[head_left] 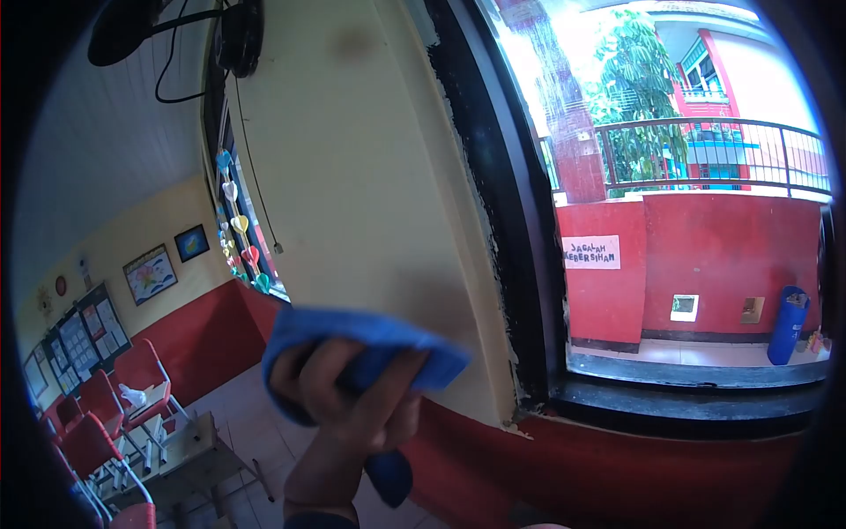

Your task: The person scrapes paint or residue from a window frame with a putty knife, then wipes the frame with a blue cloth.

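My left hand is raised in front of the cream wall, fingers closed around a bunched blue cloth. The cloth spills over the top of my fingers, and a fold of it hangs below my palm. Hand and cloth are just left of the black window frame, close to the wall, though I cannot tell whether they touch it. My right hand is not visible.
Right of the frame, the window shows a red balcony wall with a white sign, a railing, trees and a blue bin. Red chairs and desks stand at lower left. Paper hearts hang by another window.
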Demonstrator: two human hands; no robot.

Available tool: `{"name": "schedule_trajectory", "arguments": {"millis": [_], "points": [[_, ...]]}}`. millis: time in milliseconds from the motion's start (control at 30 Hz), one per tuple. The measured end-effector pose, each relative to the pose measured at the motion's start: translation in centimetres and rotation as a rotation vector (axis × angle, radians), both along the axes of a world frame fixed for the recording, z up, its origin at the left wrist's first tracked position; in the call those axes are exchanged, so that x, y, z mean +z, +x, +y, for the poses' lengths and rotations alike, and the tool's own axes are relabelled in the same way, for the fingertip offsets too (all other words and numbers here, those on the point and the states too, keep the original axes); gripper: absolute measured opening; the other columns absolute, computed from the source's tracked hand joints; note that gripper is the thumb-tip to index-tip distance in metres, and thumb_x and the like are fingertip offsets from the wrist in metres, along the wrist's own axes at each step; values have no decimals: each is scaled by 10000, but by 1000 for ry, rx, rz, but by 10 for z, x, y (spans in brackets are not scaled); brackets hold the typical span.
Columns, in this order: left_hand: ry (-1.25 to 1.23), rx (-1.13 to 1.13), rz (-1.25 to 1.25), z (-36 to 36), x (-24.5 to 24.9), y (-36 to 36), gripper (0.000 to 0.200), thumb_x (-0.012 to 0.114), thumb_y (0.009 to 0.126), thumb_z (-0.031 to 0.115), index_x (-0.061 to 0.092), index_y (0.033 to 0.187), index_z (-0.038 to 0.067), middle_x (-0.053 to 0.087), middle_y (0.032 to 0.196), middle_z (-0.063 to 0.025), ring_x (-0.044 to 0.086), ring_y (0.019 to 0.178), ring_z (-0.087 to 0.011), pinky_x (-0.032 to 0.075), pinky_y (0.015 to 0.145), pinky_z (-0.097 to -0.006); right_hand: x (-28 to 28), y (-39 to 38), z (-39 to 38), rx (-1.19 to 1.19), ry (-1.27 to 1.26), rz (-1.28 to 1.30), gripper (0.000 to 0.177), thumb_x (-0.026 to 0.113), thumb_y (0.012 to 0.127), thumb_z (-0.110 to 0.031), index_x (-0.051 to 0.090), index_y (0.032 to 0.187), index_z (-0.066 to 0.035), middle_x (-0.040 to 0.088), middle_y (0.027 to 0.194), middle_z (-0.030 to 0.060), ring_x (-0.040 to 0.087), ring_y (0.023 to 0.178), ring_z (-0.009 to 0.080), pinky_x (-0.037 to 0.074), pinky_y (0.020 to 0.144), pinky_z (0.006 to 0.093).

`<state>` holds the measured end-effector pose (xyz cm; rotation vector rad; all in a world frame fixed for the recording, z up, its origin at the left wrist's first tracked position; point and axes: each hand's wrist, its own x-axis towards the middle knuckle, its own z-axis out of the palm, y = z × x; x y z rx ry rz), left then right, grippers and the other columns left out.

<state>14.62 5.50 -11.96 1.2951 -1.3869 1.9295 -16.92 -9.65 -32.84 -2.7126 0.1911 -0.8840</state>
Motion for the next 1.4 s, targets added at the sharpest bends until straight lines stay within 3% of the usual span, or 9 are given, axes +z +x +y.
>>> {"name": "schedule_trajectory", "arguments": {"millis": [233,633,667,833,933,967,1000,1133,1400], "points": [[71,185,-20,-77,109,-42,740,684,872,660,711,1305,60,456,1487,-186,352,1334,-452,302,1134,-560,4,-6,-9,26,5,-54,219,720,868,-132,733,1080,-77,716,1011,120,702,904,250,562,761,389],[99,31,89,-97,113,-34,1032,678,830,736,457,1517,-2,275,1653,-220,252,1432,-518,242,1172,-625,-43,-16,18,33,-82,-189,193,733,830,-119,748,1015,-66,727,917,120,717,817,264,584,675,393],[16,-34,42,-102,124,-35,1000,669,836,742,524,1460,-25,389,1593,-240,310,1412,-519,261,1189,-589,-49,-18,23,19,-103,-210,191,734,827,-118,749,1010,-66,728,909,120,718,810,265,586,668,394],[-229,78,-128,-135,190,-14,929,785,852,299,327,1540,-126,529,1487,-274,456,1409,-356,297,1182,-501,-64,-9,34,-150,-99,-433,180,730,820,-109,749,992,-61,729,866,124,721,780,273,592,630,399],[-50,68,-61,-115,169,-31,887,700,857,558,492,1439,-79,548,1475,-236,414,1392,-443,303,1187,-517,-61,-15,32,-258,-258,-528,211,715,832,-108,729,1035,-51,717,876,135,697,763,281,576,633,391],[47,63,-11,-101,149,-38,931,653,863,726,599,1382,-45,555,1467,-218,398,1375,-489,310,1187,-528,-54,-20,34,-302,-299,-550,224,704,844,-102,719,1059,-42,710,897,142,686,766,286,566,637,389],[-79,-17,-127,-95,130,-36,808,668,885,668,695,1257,-49,678,1325,-152,492,1299,-425,363,1158,-467,-41,-25,33,-343,-340,-574,236,694,856,-95,709,1083,-32,704,918,149,674,768,291,557,641,387],[-5,-325,-101,-105,99,-6,572,722,891,515,771,1087,-20,713,1262,-91,551,1199,-337,409,1098,-434,68,-23,46,-417,-502,-631,266,642,892,-48,689,1147,13,672,991,174,647,817,298,530,675,385],[-85,-214,-133,-108,100,-15,642,671,925,561,728,1202,-15,659,1327,-117,524,1261,-342,371,1128,-462,249,14,68,-642,-751,-545,365,668,939,-60,666,1303,-28,615,924,107,598,770,235,487,659,357]]}}
